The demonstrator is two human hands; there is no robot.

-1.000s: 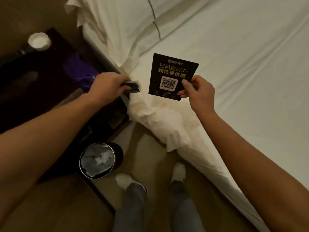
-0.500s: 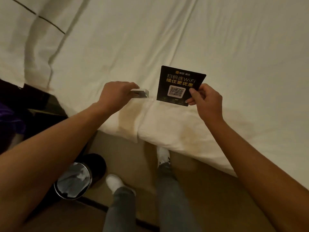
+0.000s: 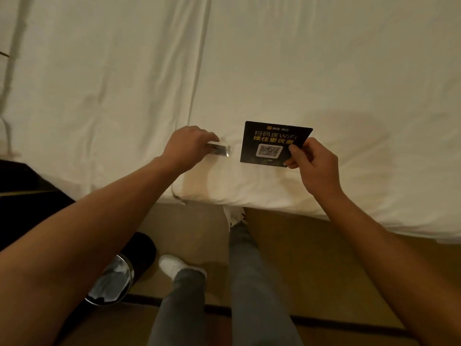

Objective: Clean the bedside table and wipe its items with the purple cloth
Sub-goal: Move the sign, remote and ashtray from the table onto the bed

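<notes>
My right hand (image 3: 315,168) pinches the right edge of a black WiFi card (image 3: 270,143) with a QR code, held just above the white bed (image 3: 249,71) near its front edge. My left hand (image 3: 185,148) grips a small clear holder block (image 3: 220,149) low over the sheet, a short gap left of the card. A dark corner of the bedside table (image 3: 22,186) shows at the left edge. The purple cloth is out of view.
A round black bin with a shiny liner (image 3: 116,278) stands on the floor at lower left, beside my left foot (image 3: 174,264). My right foot (image 3: 234,214) is against the bed's edge. Wooden floor (image 3: 311,258) runs along the bed.
The view has swung right from the bedside table onto the bed, so the table's top and the purple cloth have left the frame. Both hands carried the card and the block over the sheet and lower.
</notes>
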